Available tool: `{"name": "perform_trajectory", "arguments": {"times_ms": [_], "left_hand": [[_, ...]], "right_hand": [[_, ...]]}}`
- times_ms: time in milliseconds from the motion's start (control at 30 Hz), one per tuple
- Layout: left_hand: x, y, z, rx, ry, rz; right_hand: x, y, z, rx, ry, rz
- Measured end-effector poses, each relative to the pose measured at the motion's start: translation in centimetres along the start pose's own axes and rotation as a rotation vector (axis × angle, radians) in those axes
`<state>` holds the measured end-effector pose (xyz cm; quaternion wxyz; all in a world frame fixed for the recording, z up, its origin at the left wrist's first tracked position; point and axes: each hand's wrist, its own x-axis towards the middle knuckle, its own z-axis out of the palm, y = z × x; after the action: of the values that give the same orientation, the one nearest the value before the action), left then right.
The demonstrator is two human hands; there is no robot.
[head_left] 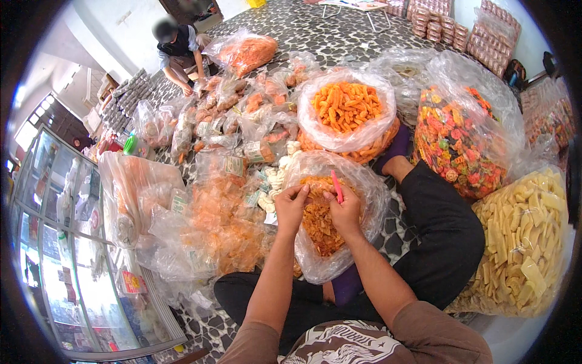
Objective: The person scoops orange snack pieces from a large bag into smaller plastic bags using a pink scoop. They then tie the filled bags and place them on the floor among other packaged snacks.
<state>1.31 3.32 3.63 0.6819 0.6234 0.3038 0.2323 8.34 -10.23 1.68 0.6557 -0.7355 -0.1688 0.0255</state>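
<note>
One pink tool (337, 187) is clamped in the fingers of the right hand (345, 212) above the snack bag (374, 197), best kept unsnagged; the left hand (291, 207) is held fingertips together.

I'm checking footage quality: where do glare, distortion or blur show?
Head view: the glass cabinet curves strongly near the dark edge; head view: the far-left window glares white; head view: a co-worker's head is blurred; head view: left hand and right hand look fairly sharp.
</note>
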Motion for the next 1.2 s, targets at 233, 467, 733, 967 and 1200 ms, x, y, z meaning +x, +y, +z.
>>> {"name": "perform_trajectory", "arguments": {"times_ms": [233, 467, 733, 967, 1200], "left_hand": [[0.1, 0.0, 0.7, 0.461, 0.038, 0.451], [0.1, 0.6, 0.9, 0.386, 0.096, 0.421], [0.3, 0.5, 0.9, 0.36, 0.076, 0.342], [0.8, 1.3, 1.2, 0.29, 0.126, 0.394], [-0.4, 0.7, 0.9, 0.018, -0.031, 0.095]], "right_hand": [[1.5, -1.2, -0.6, -0.125, 0.038, -0.191], [2.7, -1.5, -1.2, 0.015, -0.029, 0.107], [3.3, -1.2, -1.6, -0.219, -0.03, -0.094], [4.3, -2.1, -2.1, 0.29, -0.109, 0.429], [4.3, -3.6, -2.1, 0.534, -0.035, 0.694]]}}
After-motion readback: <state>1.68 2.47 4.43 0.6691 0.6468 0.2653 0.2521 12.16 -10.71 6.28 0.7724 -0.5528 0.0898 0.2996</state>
